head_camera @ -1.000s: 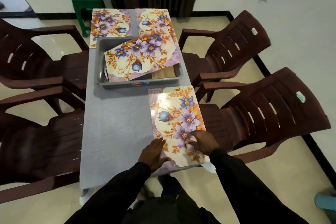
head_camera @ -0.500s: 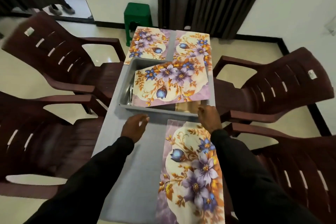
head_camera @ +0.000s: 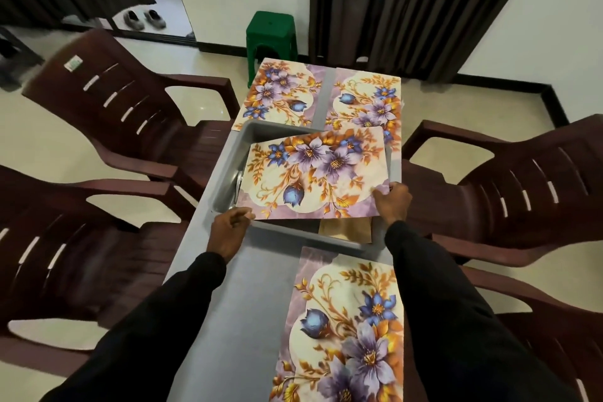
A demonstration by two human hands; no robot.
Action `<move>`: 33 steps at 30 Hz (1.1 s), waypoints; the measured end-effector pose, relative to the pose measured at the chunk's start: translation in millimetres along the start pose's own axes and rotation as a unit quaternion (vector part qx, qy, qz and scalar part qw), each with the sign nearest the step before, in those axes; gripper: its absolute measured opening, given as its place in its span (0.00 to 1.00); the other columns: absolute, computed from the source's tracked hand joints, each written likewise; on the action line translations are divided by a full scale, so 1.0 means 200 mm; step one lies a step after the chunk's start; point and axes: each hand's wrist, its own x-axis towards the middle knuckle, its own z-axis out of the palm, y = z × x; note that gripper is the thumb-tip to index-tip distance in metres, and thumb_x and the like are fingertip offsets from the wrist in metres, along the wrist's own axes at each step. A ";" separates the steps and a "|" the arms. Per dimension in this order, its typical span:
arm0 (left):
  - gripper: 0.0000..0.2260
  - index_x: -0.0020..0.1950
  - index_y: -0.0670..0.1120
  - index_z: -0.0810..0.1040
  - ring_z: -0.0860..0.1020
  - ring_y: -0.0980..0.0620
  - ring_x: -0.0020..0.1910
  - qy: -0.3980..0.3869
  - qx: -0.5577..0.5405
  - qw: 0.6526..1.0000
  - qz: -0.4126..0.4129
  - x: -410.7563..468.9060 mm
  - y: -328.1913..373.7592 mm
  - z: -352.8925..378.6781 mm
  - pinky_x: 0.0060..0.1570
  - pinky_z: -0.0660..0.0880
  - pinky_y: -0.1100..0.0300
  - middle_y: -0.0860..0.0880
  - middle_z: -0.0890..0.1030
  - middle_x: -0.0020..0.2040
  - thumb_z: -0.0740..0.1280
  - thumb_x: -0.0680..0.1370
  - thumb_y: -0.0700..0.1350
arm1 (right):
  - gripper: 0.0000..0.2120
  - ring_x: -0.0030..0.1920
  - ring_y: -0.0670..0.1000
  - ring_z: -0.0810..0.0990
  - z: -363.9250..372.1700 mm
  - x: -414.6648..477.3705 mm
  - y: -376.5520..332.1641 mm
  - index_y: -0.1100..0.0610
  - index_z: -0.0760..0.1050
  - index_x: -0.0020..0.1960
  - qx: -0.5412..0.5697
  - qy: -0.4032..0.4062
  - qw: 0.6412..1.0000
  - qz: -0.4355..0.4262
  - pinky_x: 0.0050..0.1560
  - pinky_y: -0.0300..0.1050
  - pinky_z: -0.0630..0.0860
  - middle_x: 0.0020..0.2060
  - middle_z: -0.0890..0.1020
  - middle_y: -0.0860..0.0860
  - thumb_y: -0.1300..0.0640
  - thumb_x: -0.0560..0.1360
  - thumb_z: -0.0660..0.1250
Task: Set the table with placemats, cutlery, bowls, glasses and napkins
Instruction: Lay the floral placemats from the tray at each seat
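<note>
Placemats (head_camera: 316, 174): glossy, smooth, printed floral. Table (head_camera: 248, 297): grey, matt cloth cover. Tub (head_camera: 225, 173): grey plastic, slight sheen. Chairs (head_camera: 137, 114): maroon moulded plastic, semi-gloss. Stool (head_camera: 270, 31): green plastic.

Bare table (head_camera: 248, 303) strip near L, mat (head_camera: 313, 176) over tub (head_camera: 225, 173) blocks mid, chairs (head_camera: 98, 140) tight both sides

Between left hand (head_camera: 228, 232) and right hand (head_camera: 393, 202), the placemat (head_camera: 313, 176) shows purple and blue flowers, orange leaves, cream ground. The tub (head_camera: 226, 166) under it is grey; the stool (head_camera: 270, 33) beyond is green.
</note>
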 end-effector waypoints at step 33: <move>0.09 0.53 0.34 0.79 0.81 0.38 0.54 -0.130 -0.181 0.946 -0.235 -0.33 -0.51 -0.61 0.56 0.79 0.46 0.35 0.81 0.60 0.74 0.75 0.33 | 0.04 0.42 0.55 0.83 -0.29 -1.50 0.21 0.61 0.82 0.48 0.225 -0.004 0.972 0.072 0.37 0.42 0.82 0.39 0.87 0.51 0.67 0.78 0.69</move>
